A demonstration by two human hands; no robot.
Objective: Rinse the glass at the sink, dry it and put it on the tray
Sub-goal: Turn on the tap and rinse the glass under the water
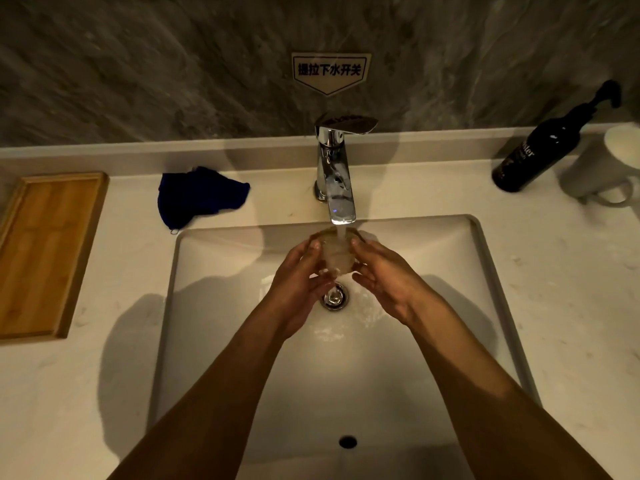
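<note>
A clear glass (pixel 335 252) is held upright over the white sink (pixel 221 258), directly under the chrome faucet (pixel 335 174). Water runs from the spout into the glass and spills down toward the drain (pixel 335 297). My left hand (pixel 298 289) grips the glass from the left and my right hand (pixel 384 278) from the right, fingers wrapped around its sides. A crumpled dark blue cloth (pixel 199 195) lies on the counter left of the faucet. The wooden tray (pixel 45 251) sits at the far left of the counter with nothing on it.
A dark pump bottle (pixel 543 147) and a white mug (pixel 606 168) stand at the back right of the counter. A sign (pixel 329 72) hangs on the grey stone wall above the faucet. An overflow hole (pixel 347 441) shows in the sink's near wall.
</note>
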